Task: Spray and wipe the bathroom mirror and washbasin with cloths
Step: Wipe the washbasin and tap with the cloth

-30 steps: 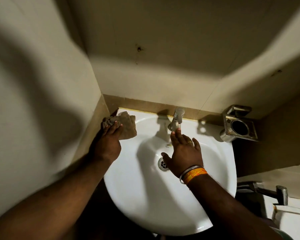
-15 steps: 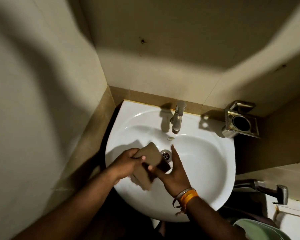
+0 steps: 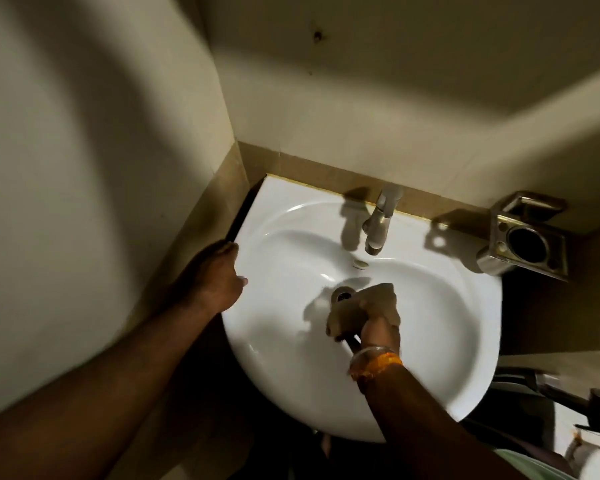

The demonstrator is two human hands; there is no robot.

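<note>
The washbasin (image 3: 291,358) fills the frame's centre; the right hand (image 3: 378,330) bunches the cloth (image 3: 364,306) at the drain (image 3: 342,294), fingers curled round it. The left hand (image 3: 215,278) grips the rim. Best to work round the drain, pressing evenly.

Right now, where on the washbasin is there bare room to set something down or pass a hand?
Bare: the washbasin bowl's right slope, between the cloth and the right rim; the near-left slope; the back ledge left of the tap. Crowded: the bowl's centre, where the right hand holds the cloth at the drain, and the left rim, gripped by the left hand.
</note>
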